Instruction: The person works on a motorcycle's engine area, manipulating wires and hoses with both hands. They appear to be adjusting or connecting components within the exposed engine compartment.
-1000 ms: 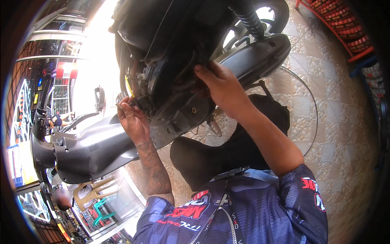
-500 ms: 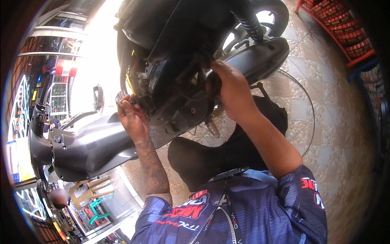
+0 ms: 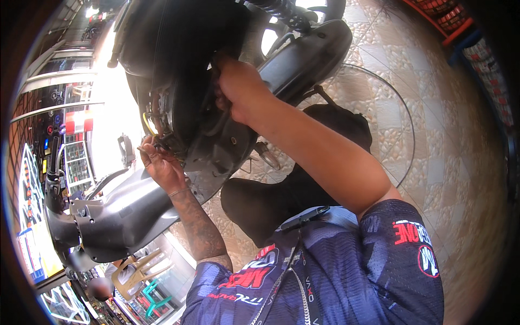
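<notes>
A black scooter (image 3: 168,59) fills the upper left and middle, its side leaning across my view. My left hand (image 3: 164,169) is at the scooter's open front section, beside a yellow wire (image 3: 147,124) and bundled cables. Its fingers are closed in a pinch; what sits between them is too small to make out. Farther right, my right hand (image 3: 238,89) presses in against the dark body under the bulky upper part. The fingers there are curled, their tips hidden behind the hand and in shadow. A round brass-coloured spot (image 3: 234,141) shows on the lower frame below it.
A coil-spring shock absorber (image 3: 287,15) and a long black cover (image 3: 311,46) extend at upper right. A thin black cable (image 3: 410,116) curves over the patterned tile floor (image 3: 444,141). A red rack (image 3: 439,21) stands far right; chairs (image 3: 143,273) and a person are lower left.
My view has shifted, so the scooter sits farther left. My right hand has moved left and up along the body, forearm stretched. My left hand remains pinched near the wires.
</notes>
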### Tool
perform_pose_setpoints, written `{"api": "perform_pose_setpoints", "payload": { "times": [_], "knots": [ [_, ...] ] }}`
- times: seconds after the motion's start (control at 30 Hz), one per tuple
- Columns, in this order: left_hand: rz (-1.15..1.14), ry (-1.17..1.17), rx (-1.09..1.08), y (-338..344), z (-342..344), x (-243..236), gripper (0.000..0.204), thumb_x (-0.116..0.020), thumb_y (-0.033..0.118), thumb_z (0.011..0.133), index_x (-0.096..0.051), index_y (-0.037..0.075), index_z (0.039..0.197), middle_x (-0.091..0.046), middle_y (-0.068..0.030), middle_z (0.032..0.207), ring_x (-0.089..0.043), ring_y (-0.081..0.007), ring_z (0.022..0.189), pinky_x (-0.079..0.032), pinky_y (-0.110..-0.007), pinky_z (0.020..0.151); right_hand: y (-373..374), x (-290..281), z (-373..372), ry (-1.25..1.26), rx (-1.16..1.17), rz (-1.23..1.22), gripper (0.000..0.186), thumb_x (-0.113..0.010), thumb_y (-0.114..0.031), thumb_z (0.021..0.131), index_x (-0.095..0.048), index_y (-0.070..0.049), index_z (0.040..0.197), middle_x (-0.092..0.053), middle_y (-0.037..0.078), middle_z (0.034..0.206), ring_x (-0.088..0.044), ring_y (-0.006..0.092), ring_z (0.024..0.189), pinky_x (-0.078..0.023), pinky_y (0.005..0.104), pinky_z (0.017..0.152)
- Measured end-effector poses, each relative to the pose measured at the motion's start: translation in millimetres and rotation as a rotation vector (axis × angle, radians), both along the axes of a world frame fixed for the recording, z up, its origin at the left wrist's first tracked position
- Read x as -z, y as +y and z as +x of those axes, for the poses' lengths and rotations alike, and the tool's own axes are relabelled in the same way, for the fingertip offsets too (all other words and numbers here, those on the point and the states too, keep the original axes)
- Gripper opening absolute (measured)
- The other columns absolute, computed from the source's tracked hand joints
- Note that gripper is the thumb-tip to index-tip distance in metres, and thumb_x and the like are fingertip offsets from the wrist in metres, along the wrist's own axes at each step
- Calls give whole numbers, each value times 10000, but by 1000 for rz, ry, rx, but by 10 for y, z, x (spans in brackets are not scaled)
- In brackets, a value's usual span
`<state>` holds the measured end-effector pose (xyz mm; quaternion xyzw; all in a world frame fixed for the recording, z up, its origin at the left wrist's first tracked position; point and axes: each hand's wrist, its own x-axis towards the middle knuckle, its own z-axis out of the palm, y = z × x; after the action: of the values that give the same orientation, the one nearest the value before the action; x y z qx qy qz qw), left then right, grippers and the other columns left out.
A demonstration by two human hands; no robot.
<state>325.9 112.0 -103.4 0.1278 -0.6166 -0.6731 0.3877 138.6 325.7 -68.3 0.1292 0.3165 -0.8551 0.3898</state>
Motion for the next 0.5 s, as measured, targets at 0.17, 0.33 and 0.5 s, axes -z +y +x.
{"api": "perform_pose_setpoints", "payload": {
  "times": [0.17, 0.33, 0.5],
  "knots": [
    [-10, -18, 8, 26, 6, -6, 315, -598, 296, 1029, -618, 23, 1186, -700, -91, 1055, -683, -143, 922, -587, -290, 821, -64, 217, 74, 68, 50, -127, 261, -561, -351, 975, -572, -118, 856, -498, -13, 693, -477, 131, 594, -412, 302, 557],
    [-26, -47, -19, 46, -12, -19, 322, -599, 308, 1026, -614, 28, 1184, -701, -81, 1052, -681, -133, 921, -583, -276, 811, -122, 315, 70, 101, 79, -207, 259, -533, -333, 992, -589, -96, 903, -531, 1, 712, -519, 151, 609, -457, 318, 578],
    [-4, -63, -35, 74, -37, -21, 325, -601, 326, 1025, -614, 44, 1187, -701, -68, 1041, -673, -121, 889, -568, -250, 761, -104, 357, 82, 99, 86, -283, 265, -507, -304, 1011, -589, -76, 904, -535, 20, 702, -531, 168, 602, -468, 328, 581]
  ]
}}
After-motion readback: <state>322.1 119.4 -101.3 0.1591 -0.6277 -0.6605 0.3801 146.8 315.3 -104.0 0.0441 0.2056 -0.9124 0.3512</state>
